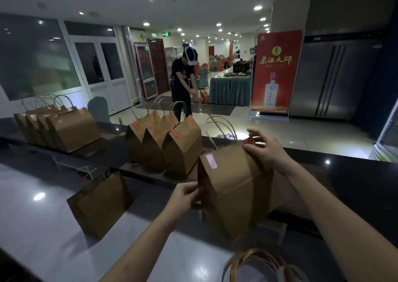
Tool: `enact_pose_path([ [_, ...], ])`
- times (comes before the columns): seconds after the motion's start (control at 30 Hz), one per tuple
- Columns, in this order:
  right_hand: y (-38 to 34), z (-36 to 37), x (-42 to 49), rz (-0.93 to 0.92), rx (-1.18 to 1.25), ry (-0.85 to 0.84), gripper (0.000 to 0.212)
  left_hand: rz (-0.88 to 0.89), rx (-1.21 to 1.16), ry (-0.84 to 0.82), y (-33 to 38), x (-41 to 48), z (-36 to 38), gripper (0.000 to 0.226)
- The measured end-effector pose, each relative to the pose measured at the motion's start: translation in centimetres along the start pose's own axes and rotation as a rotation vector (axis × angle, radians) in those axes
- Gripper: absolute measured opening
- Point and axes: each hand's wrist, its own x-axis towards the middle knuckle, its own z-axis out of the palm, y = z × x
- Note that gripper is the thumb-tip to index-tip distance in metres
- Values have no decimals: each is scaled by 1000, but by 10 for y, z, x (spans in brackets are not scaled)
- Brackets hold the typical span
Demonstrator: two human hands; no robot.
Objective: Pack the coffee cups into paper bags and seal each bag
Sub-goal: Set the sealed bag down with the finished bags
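1. The paper bag, top folded shut with a pink sticker, stands upright on the dark counter, between both hands.
2. The left hand pinches its near left edge.
3. The right hand, fingers curled, presses the folded top at the far right end, just beside the handles.

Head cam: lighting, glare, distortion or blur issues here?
Head view: dim room; ceiling-light glare spots on the glossy counter; wide-angle bending at the frame edges; the bag being held and left hand are slightly soft, as is the right hand; the object at the bottom edge is blurred.
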Motion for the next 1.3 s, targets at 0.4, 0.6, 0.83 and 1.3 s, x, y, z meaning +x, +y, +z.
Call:
enact_pose_path([
  [0.4, 1, 38, 35, -44, -307, 44, 18, 44, 151, -13, 14, 89, -30, 25],
  [0.6, -4, 76, 43, 69, -272, 57, 21, 175, 302, 42, 26, 118, -52, 28],
  [0.83, -7, 121, 51, 278, -159, 2, 52, 285, 437, 88, 18, 151, -76, 24],
  [1.3, 10, 169, 55, 418, -65, -17, 96, 260, 542, 18, 7, 177, -81, 34],
])
